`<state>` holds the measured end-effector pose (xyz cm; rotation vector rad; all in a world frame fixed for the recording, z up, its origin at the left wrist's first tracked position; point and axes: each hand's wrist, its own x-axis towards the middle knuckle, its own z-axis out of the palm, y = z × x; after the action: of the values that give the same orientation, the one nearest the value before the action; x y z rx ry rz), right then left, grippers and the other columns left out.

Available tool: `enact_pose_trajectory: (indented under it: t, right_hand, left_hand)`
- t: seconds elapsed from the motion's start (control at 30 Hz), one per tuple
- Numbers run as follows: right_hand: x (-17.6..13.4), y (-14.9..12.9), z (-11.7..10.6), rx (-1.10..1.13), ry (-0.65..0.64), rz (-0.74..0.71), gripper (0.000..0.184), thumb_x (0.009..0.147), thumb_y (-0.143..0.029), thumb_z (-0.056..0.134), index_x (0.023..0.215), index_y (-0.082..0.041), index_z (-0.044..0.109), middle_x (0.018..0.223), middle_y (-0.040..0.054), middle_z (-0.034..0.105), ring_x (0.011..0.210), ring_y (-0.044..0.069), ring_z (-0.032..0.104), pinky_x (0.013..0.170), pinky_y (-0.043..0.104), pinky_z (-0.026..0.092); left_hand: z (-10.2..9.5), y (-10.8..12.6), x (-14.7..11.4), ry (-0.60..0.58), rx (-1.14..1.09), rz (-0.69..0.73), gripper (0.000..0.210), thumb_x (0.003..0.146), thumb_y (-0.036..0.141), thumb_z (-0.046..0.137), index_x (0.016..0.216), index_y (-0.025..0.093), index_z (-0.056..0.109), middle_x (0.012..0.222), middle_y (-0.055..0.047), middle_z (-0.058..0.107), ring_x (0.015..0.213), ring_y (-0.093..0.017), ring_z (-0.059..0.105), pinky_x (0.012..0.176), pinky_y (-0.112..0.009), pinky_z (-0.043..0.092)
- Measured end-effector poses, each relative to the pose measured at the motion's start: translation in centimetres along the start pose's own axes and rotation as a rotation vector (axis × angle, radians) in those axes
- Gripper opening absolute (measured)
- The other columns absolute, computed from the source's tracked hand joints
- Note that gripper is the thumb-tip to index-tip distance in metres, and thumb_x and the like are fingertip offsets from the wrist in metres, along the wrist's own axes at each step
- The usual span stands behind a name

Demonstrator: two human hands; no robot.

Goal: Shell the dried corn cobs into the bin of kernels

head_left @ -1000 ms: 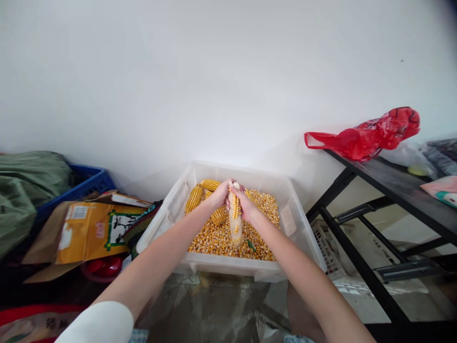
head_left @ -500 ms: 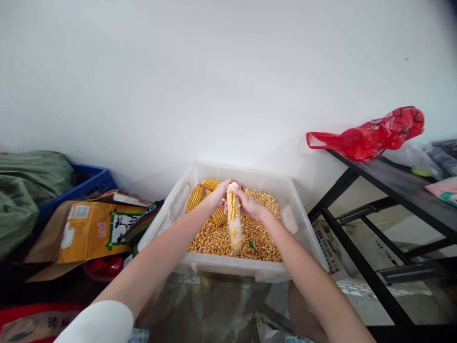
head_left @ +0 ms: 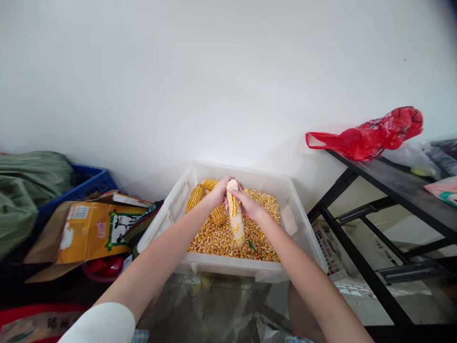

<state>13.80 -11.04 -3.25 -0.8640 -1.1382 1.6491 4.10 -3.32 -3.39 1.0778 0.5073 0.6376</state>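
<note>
Both hands grip a partly stripped corn cob [head_left: 236,223] above a bin of kernels. Its lower part is mostly bare and pale, with a few yellow rows left near the top. My left hand [head_left: 220,191] wraps around its upper left side. On the other side, my right hand [head_left: 249,204] holds on, its thumb pressed against the remaining rows. Beneath lie loose corn kernels [head_left: 210,242] filling the translucent plastic bin [head_left: 228,261]. Several whole ears of corn [head_left: 195,198] rest at the bin's back left. A green scrap [head_left: 252,246] lies on the kernels.
A black rack [head_left: 389,186] stands at the right, with a red plastic bag [head_left: 378,133] on top. To the left are an orange cardboard box [head_left: 93,232], a blue crate [head_left: 94,181] and a green cloth [head_left: 32,181]. A white wall [head_left: 228,85] rises behind the bin.
The cob has tilted slightly, its lower end shifting a little right and up. Fewer yellow kernels show on its upper rows. Both hands keep their hold.
</note>
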Motion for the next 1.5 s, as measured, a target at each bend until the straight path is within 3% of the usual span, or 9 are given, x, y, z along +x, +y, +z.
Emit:
enact_pose_trajectory:
  t: [0.1,0.33,0.53,0.77,0.9,1.03,1.33,1.5]
  right_hand:
    - [0.2,0.1,0.3,-0.042,0.073,0.001,0.028,0.073,-0.045,0.058,0.075,-0.018,0.050,0.054,-0.0039,0.052,0.044,0.011,0.051,0.050,0.028,0.048]
    - [-0.1,-0.1,-0.3,-0.048,-0.033,0.088,0.033,0.079,-0.049,0.047,0.075,-0.017,0.052,0.057,0.0014,0.058,0.052,0.015,0.057,0.056,0.031,0.048]
    - [-0.3,-0.3,0.0,0.009,-0.033,0.065,0.039,0.081,-0.054,0.041,0.080,-0.016,0.053,0.058,0.0016,0.059,0.057,0.016,0.059,0.060,0.030,0.049]
    - [0.1,-0.6,0.7,-0.025,0.051,0.057,0.035,0.076,-0.052,0.052,0.089,-0.020,0.049,0.058,-0.0027,0.056,0.043,0.012,0.054,0.051,0.030,0.050]
    - [0.8,0.0,1.3,0.014,0.146,0.014,0.033,0.076,-0.051,0.052,0.091,-0.021,0.050,0.059,-0.0018,0.056,0.046,0.013,0.055,0.050,0.031,0.051]
    - [1.0,0.5,1.7,0.036,0.186,-0.028,0.034,0.075,-0.052,0.052,0.090,-0.021,0.053,0.061,0.0005,0.059,0.052,0.015,0.058,0.050,0.031,0.051]
    - [0.4,-0.4,0.6,-0.023,0.150,0.028,0.038,0.076,-0.052,0.050,0.093,-0.019,0.054,0.063,0.0024,0.061,0.050,0.015,0.057,0.051,0.030,0.049]
    - [0.8,0.9,-0.1,-0.259,0.255,-0.044,0.048,0.076,-0.062,0.042,0.101,-0.023,0.053,0.058,-0.0004,0.056,0.040,0.012,0.050,0.041,0.028,0.043]
  left_hand:
    - [-0.2,-0.3,0.1,-0.014,0.017,-0.035,0.043,0.075,0.045,0.038,0.070,0.011,0.064,0.037,-0.003,0.049,0.025,-0.014,0.039,0.028,-0.025,0.025]
    - [-0.1,-0.5,0.3,-0.047,-0.116,0.003,0.033,0.072,0.036,0.042,0.053,0.013,0.057,0.046,-0.005,0.054,0.042,-0.015,0.052,0.044,-0.025,0.041]
    - [0.2,0.0,0.0,-0.059,-0.174,0.003,0.032,0.072,0.035,0.043,0.056,0.011,0.058,0.055,-0.006,0.058,0.042,-0.014,0.051,0.046,-0.026,0.041]
    - [0.5,0.5,-0.1,0.076,-0.122,0.092,0.040,0.075,0.036,0.040,0.048,0.012,0.056,0.057,-0.007,0.058,0.046,-0.013,0.054,0.047,-0.025,0.043]
    - [0.4,0.7,-0.6,0.117,-0.073,0.092,0.046,0.078,0.048,0.038,0.056,0.012,0.058,0.051,-0.005,0.056,0.031,-0.009,0.043,0.029,-0.021,0.026]
    - [0.4,0.9,-1.0,0.163,-0.042,0.043,0.050,0.078,0.053,0.035,0.064,0.013,0.060,0.044,-0.003,0.053,0.020,-0.006,0.026,0.026,-0.022,0.016]
    - [-0.1,1.1,-0.7,0.236,0.067,0.115,0.048,0.076,0.054,0.036,0.064,0.014,0.060,0.034,-0.003,0.046,0.024,-0.015,0.038,0.027,-0.025,0.023]
    - [0.6,0.9,-0.9,0.311,0.036,0.120,0.045,0.073,0.054,0.041,0.057,0.015,0.057,0.038,-0.004,0.050,0.031,-0.016,0.045,0.031,-0.026,0.028]
